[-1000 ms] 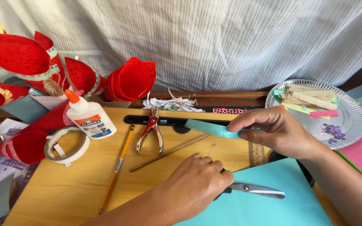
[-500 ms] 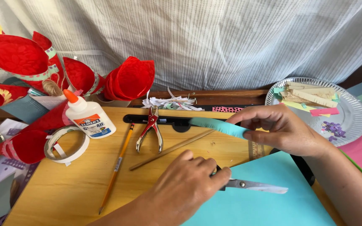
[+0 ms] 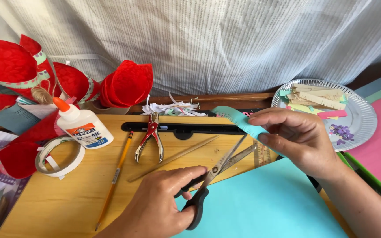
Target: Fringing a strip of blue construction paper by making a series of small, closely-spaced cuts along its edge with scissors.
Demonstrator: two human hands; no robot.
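Holding black-handled scissors point(image 3: 217, 174) in the left hand point(image 3: 159, 207), fingers through the loops and clamped on them; blades parted, tips aimed up toward the strip. Right hand point(image 3: 296, 141) pinches a teal paper strip point(image 3: 239, 121) between thumb and fingers, closed on it, lifted just above the board point(image 3: 67, 194). Strip's upper edge looks scalloped or fringed. Blade tips sit near the strip's lower edge, not clearly touching.

To cut cleanly, my judgement: keep the strip taut and close to the pinch, feed paper into the throat of the blades, not the tips, and turn the strip, not the scissors.

Count, working outward:
- one teal sheet point(image 3: 265, 207), flat under both wrists
- one ruler point(image 3: 263, 152), part hidden behind the right hand
- one wooden stick point(image 3: 173, 158), lying diagonally
- one pencil point(image 3: 115, 176)
- one punch point(image 3: 150, 136), red-handled
- one glue bottle point(image 3: 82, 125), orange cap
- one tape roll point(image 3: 60, 156)
- one foil plate point(image 3: 358, 119) holding paper scraps, too jumbled to count
- red paper cones point(image 3: 124, 83) at far left, at least four, overlapping
- pink sheet point(image 3: 380, 154) at right edge
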